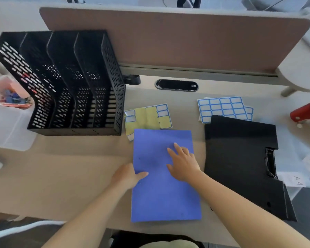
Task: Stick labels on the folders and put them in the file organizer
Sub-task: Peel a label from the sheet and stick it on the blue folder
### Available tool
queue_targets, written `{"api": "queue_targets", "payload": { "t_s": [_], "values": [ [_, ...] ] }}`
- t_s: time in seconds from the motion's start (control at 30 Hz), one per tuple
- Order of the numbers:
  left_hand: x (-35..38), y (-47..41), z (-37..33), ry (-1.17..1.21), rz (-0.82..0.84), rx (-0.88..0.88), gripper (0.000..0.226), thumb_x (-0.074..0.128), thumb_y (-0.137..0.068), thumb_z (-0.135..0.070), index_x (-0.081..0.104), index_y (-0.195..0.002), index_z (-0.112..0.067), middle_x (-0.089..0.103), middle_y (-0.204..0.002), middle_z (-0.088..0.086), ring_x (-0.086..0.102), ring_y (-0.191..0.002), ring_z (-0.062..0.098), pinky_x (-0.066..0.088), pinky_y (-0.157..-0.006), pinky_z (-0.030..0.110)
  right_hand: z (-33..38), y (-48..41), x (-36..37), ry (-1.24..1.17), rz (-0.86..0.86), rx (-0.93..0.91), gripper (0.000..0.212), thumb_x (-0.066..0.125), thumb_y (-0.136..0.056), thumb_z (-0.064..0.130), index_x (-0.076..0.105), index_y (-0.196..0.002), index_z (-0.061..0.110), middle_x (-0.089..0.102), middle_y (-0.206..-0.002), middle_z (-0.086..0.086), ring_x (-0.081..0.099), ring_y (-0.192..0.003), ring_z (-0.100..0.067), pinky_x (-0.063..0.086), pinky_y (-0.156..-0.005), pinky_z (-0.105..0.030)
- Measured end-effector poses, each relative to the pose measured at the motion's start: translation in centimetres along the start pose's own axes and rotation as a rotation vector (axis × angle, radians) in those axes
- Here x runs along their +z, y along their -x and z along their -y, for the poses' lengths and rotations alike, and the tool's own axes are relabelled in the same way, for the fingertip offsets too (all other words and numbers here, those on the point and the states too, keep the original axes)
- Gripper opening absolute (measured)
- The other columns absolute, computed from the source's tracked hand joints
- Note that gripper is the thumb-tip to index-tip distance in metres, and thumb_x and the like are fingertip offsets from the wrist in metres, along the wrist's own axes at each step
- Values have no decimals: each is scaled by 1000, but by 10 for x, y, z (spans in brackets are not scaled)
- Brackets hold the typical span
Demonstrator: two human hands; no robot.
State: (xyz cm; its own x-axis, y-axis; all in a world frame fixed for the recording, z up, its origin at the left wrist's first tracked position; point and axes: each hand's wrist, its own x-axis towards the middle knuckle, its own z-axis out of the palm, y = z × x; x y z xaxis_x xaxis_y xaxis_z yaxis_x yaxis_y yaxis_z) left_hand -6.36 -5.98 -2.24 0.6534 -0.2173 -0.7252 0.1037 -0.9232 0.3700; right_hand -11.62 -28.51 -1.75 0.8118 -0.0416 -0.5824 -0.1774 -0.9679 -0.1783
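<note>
Head view: blue folder (165,185) lies flat on the desk (70,167), centre to lower centre of frame, closed, long side running away from the person.

L hand (127,176) is at the folder's left edge, about mid-height. Thumb lies on top of the cover and the other fingers are tucked out of sight at or under the edge, so it looks like a pinch grip on that edge.

R hand (183,166) rests palm-down on the cover w/ fingers straight and spread, pointing to the upper left. It's flat on the folder and grasps nothing.

Black mesh file organizer (66,83) stands in the upper left of frame w/ several upright slots. It's apart from the folder, w/ bare desk between.

Just above the folder's top edge is a part-used label sheet (148,117): yellow backing showing, a few blue-bordered labels left, lower corner tucked under the folder.

Upper right of centre is a fuller label sheet (222,109), w/ another sheet peeking out beneath it.

A black folder stack (240,158) sits just right of the blue one, overlapping the label sheets' lower edge, w/ a metal clip visible on its right side.

A brown partition (168,38) runs across the top, w/ an oval cable port (176,85) below it. A clear plastic box (7,126) sits at the left edge and a red object (306,110) at the right edge, too cropped to identify.
</note>
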Motion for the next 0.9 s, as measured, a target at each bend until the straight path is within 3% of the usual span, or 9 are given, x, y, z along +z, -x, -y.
{"api": "queue_targets", "payload": {
  "t_s": [0.17,0.37,0.47,0.53,0.63,0.7,0.73,0.8,0.9],
  "values": [
    [3,-9,0,-117,73,-61,56,57,-60,-78,66,-85,-29,72,-83,-9,67,-77,13,57,-74,36,0,-10,-7,79,-90,10,48,41,-99,44,40,-142,21,31,-151,-8,37,-131,-33,33,-105,-42],
    [-3,-6,-12,-77,-6,-102,50,43,-87,-71,45,-76,-22,52,-73,-7,51,-67,15,41,-60,31,20,-58,-54,-125,-160,-99,48,45,-99,37,41,-144,20,38,-146,-6,36,-131,-32,31,-106,-42],
    [-16,-16,-16,107,-161,-143,42,40,-97,-53,51,-89,-13,62,-88,3,58,-77,22,47,-69,36,38,-84,-73,-168,-132,-155,48,44,-99,35,41,-145,21,44,-143,-6,37,-131,-32,29,-108,-44],
    [-28,-28,-19,187,-239,-175,33,41,-100,-40,57,-111,-13,65,-110,5,60,-96,23,47,-78,35,47,-98,-80,-135,-58,-162,46,43,-100,32,42,-143,20,47,-137,-8,38,-128,-34,29,-105,-46],
    [-40,-46,-23,289,-290,-226,43,47,-100,-37,52,-135,-12,59,-132,4,55,-122,24,42,-92,31,55,-110,-78,-106,32,-153,35,42,-100,27,51,-132,16,50,-128,-9,40,-125,-35,31,-101,-45],
    [-43,-57,-29,348,-332,-258,35,51,-98,-36,62,-120,-11,64,-118,7,59,-111,27,43,-85,30,55,-112,-69,-155,53,-142,38,41,-99,23,51,-135,18,49,-131,-10,37,-130,-37,31,-104,-48],
    [-42,-62,-31,376,-348,-271,24,54,-97,-34,66,-100,-13,65,-100,7,60,-97,28,42,-77,29,54,-112,-65,-191,45,-134,41,41,-99,22,50,-138,20,48,-133,-9,35,-134,-37,30,-107,-48],
    [-42,-68,-40,436,-373,-303,30,57,-96,-29,54,-67,-20,54,-70,-3,52,-76,24,37,-68,27,51,-112,-60,-242,10,-118,44,41,-97,18,49,-141,25,47,-133,-7,36,-133,-34,29,-107,-46],
    [-39,-72,-49,491,-397,-315,31,57,-94,-19,60,-63,-19,60,-70,-4,55,-72,21,38,-61,26,46,-111,-56,-284,-32,-123,46,40,-96,14,52,-138,26,49,-127,-5,42,-123,-29,30,-101,-41]
  ]
}}
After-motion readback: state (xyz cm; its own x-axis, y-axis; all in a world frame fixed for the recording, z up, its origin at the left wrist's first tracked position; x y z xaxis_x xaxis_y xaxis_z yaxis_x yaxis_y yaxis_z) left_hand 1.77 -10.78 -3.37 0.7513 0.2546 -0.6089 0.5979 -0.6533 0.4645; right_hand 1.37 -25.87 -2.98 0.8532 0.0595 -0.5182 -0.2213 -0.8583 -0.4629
